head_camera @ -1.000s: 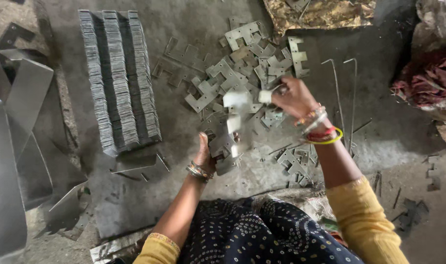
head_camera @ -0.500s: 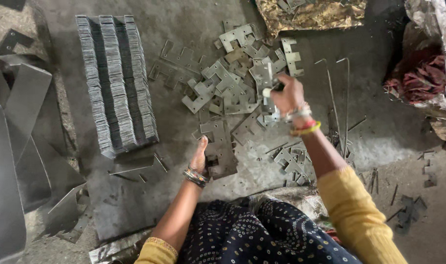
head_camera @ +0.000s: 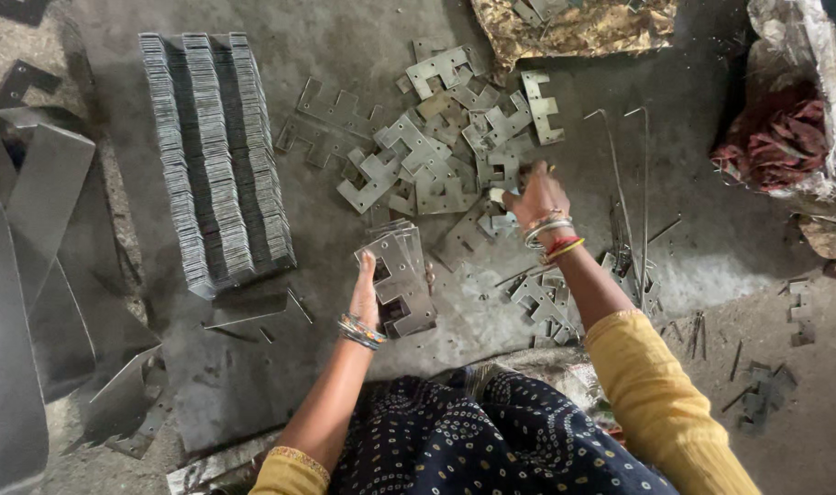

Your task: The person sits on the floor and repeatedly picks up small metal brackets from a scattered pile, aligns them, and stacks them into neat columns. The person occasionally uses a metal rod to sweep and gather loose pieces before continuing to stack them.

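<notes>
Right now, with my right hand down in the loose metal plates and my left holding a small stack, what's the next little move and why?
Probably close the right hand on one plate from the scattered pile and carry it to the small stack by the left hand. The right fingertips are already down among the loose plates, and the left hand props that stack upright, ready for another piece.

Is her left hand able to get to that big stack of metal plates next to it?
Probably yes. The left hand rests against a small bunch of plates, and the big stack lies just beside it on bare floor, with nothing between them.
</notes>
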